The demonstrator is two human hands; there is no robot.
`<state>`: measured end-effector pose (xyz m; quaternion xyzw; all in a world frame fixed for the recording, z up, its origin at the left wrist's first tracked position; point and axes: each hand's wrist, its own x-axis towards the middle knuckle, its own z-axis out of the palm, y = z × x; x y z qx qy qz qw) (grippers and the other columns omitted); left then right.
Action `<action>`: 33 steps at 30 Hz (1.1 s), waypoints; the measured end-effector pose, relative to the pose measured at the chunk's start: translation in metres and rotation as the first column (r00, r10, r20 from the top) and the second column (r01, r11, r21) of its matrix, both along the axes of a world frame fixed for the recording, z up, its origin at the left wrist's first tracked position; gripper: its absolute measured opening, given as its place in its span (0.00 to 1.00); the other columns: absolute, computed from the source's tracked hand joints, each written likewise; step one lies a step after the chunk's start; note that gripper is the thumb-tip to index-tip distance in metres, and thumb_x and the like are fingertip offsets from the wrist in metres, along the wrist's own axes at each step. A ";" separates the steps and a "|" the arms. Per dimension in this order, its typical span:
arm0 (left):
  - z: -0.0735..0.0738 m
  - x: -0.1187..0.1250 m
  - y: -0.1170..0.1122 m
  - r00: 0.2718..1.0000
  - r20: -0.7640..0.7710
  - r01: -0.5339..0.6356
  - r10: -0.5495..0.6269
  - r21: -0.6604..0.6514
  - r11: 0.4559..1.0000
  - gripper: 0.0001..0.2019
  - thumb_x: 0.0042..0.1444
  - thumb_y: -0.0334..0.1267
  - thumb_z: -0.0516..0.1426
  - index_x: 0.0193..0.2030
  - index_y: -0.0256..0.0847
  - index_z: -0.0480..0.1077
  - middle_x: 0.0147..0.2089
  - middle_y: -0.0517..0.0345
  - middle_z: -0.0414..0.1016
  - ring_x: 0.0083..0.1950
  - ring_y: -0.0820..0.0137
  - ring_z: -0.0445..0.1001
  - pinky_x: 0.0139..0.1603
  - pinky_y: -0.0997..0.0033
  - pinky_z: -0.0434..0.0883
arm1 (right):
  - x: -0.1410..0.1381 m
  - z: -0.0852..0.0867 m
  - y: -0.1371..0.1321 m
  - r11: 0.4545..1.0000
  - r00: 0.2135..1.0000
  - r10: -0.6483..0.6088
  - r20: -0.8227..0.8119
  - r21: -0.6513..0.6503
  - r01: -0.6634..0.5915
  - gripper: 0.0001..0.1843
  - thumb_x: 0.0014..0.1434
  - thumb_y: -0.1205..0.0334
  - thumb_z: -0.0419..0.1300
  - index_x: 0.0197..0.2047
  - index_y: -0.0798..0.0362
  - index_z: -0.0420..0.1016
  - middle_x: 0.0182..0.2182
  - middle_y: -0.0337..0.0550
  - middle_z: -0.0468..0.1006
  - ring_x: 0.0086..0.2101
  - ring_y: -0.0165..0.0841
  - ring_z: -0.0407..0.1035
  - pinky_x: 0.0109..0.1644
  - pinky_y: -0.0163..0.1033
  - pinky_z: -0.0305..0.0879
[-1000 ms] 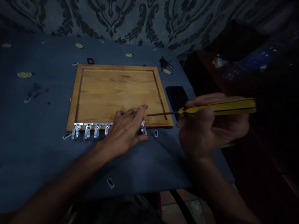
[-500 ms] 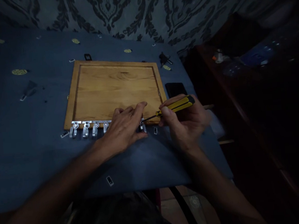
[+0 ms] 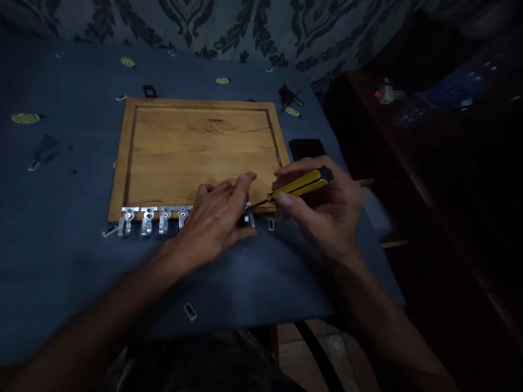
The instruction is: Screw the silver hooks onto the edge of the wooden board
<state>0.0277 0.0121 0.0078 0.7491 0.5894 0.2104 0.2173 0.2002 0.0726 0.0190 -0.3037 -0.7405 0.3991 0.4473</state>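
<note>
A wooden board (image 3: 198,146) lies flat on a blue tablecloth (image 3: 57,248). Along its near edge runs a metal hook rail (image 3: 154,218) with several silver hooks. My left hand (image 3: 216,221) lies flat over the rail's right part, fingers stretched out and pressing down on rail and board. My right hand (image 3: 323,209) is closed around a yellow and black screwdriver (image 3: 299,184). Its thin tip points left and down to the rail's right end, just beside my left fingertips.
A black phone (image 3: 306,148) lies right of the board. Small dark clips (image 3: 289,97) and bits are scattered on the cloth, one (image 3: 189,311) near the front edge. Patterned wallpaper stands behind. A dark shelf (image 3: 419,123) with clutter is at the right, past the table's edge.
My right hand brought the screwdriver from held high and level at the right down to the rail's right end. My left hand stayed on the rail. The view shifted slightly.
</note>
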 end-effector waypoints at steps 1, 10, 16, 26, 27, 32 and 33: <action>0.002 0.000 0.000 1.000 0.004 0.005 -0.005 -0.008 1.000 0.38 0.57 0.34 0.67 0.67 0.41 0.51 0.56 0.46 0.77 0.62 0.51 0.72 0.57 0.51 0.63 | 0.002 0.001 0.002 0.999 0.999 0.044 0.001 -0.024 -0.044 0.11 0.58 0.51 0.68 0.40 0.47 0.78 0.34 0.37 0.78 0.22 0.26 0.69 0.21 0.34 0.68; -0.004 0.000 -0.001 1.000 0.017 0.003 -0.004 0.025 1.000 0.39 0.56 0.35 0.68 0.67 0.40 0.50 0.56 0.45 0.77 0.62 0.52 0.72 0.58 0.53 0.61 | 0.001 0.000 -0.001 0.937 0.980 -0.191 -0.053 0.288 0.199 0.14 0.54 0.51 0.72 0.27 0.47 0.73 0.25 0.36 0.72 0.23 0.30 0.66 0.24 0.38 0.63; -0.006 -0.001 -0.001 1.000 0.025 0.009 -0.010 0.035 0.999 0.39 0.55 0.36 0.69 0.67 0.42 0.51 0.54 0.48 0.78 0.59 0.53 0.74 0.57 0.55 0.61 | -0.006 0.001 -0.008 0.838 0.866 -0.442 -0.233 0.237 0.492 0.20 0.62 0.41 0.61 0.30 0.46 0.65 0.25 0.35 0.68 0.18 0.27 0.58 0.21 0.38 0.56; -0.009 -0.001 0.000 1.000 0.012 0.008 -0.009 0.053 0.999 0.41 0.54 0.37 0.70 0.67 0.42 0.50 0.53 0.49 0.78 0.59 0.54 0.74 0.56 0.54 0.62 | -0.002 -0.008 0.000 0.911 0.959 -0.277 -0.066 0.298 0.284 0.16 0.60 0.53 0.67 0.28 0.48 0.67 0.20 0.32 0.67 0.19 0.26 0.61 0.22 0.37 0.55; -0.008 0.000 0.000 1.000 0.009 0.006 -0.006 0.054 0.999 0.41 0.54 0.37 0.70 0.67 0.41 0.50 0.53 0.48 0.78 0.59 0.53 0.74 0.56 0.54 0.62 | -0.002 -0.008 -0.001 0.912 0.960 -0.274 -0.062 0.301 0.280 0.15 0.60 0.54 0.67 0.28 0.48 0.67 0.20 0.32 0.67 0.19 0.26 0.61 0.22 0.37 0.56; -0.009 0.000 0.000 1.000 -0.011 -0.003 0.004 0.061 0.998 0.41 0.55 0.37 0.69 0.68 0.40 0.50 0.55 0.47 0.77 0.60 0.52 0.73 0.56 0.54 0.63 | -0.003 -0.008 0.000 0.914 0.969 -0.239 -0.059 0.323 0.245 0.12 0.59 0.59 0.68 0.29 0.47 0.69 0.22 0.32 0.68 0.20 0.27 0.61 0.23 0.38 0.57; -0.009 0.001 0.000 1.000 -0.013 -0.004 0.005 0.058 0.998 0.41 0.55 0.38 0.69 0.68 0.40 0.50 0.55 0.46 0.77 0.60 0.52 0.73 0.57 0.54 0.63 | -0.002 -0.009 0.000 0.914 0.971 -0.231 -0.054 0.329 0.236 0.12 0.58 0.60 0.69 0.29 0.47 0.70 0.22 0.32 0.68 0.20 0.27 0.61 0.23 0.38 0.57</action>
